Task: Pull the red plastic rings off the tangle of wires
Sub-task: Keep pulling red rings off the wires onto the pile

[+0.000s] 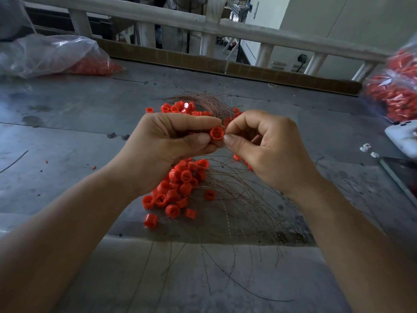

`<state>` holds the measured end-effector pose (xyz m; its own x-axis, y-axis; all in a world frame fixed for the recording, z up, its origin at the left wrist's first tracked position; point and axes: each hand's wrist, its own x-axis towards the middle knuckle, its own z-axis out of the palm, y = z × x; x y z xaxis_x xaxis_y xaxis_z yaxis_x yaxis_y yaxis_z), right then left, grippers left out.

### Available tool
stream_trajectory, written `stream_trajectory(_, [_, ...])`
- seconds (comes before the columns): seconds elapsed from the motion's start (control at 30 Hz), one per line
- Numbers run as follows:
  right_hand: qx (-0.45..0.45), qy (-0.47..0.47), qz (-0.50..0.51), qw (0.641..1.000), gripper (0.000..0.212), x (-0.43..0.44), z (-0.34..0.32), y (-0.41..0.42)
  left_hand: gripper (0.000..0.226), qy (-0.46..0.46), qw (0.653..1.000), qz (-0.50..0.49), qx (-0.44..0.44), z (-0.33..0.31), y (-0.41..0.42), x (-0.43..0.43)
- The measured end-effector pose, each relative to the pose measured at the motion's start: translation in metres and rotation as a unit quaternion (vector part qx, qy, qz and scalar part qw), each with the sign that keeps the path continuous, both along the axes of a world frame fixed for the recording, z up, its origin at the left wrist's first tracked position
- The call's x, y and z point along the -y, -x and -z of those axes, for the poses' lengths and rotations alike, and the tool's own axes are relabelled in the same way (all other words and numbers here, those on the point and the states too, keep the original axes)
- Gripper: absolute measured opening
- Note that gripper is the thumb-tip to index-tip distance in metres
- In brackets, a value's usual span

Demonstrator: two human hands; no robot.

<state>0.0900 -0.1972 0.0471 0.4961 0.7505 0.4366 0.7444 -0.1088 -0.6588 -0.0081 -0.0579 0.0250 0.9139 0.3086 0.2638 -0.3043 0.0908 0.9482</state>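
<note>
1. One left hand (162, 141): thumb and fingers curled round a red ring (217, 133), held above the table (67, 136); best kept steady.
2. Right hand (266, 143): thumb and forefinger pinched just beside the ring, apparently on one of the wires (237, 206) (strand barely visible); pull straight out.
3. Ring: short, bright red, cross-slotted face; loose rings (178, 188) heaped below.

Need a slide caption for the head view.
Left hand pinches a red ring; right hand pinches a strand of the wire tangle below.
</note>
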Motion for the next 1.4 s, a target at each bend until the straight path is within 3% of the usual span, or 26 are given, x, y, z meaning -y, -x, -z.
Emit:
stream_trajectory(0.43, [-0.015, 0.004, -0.014, 1.0, 0.022, 0.001, -0.002, -0.001, 0.026, -0.017, 1.0, -0.01, 0.001, 0.003, -0.001, -0.002])
stream_trajectory(1.0, [-0.193, -0.024, -0.06, 0.979, 0.035, 0.002, -0.003, -0.005, 0.019, 0.082, 0.992, 0.1, 0.001, 0.002, 0.0, -0.001])
stream_trajectory(1.13, [-0.17, -0.008, -0.03, 0.985, 0.023, 0.006, -0.004, -0.015, 0.02, 0.111, 0.989, 0.096, 0.002, 0.002, -0.001, -0.001])
stream_trajectory(1.23, [-0.105, -0.02, 0.084, 0.991, 0.018, 0.009, 0.0, -0.037, 0.018, 0.124, 0.989, 0.086, 0.005, 0.001, 0.0, -0.002])
stream_trajectory(1.3, [-0.019, 0.036, 0.14, 0.989, 0.015, 0.007, 0.008, -0.046, 0.02, 0.125, 0.989, 0.084, 0.003, 0.001, 0.0, -0.001])
stream_trajectory(1.4, [0.045, 0.138, 0.135, 0.98, 0.01, 0.001, 0.024, -0.049, 0.021, 0.122, 0.989, 0.081, -0.004, 0.0, 0.001, -0.001])
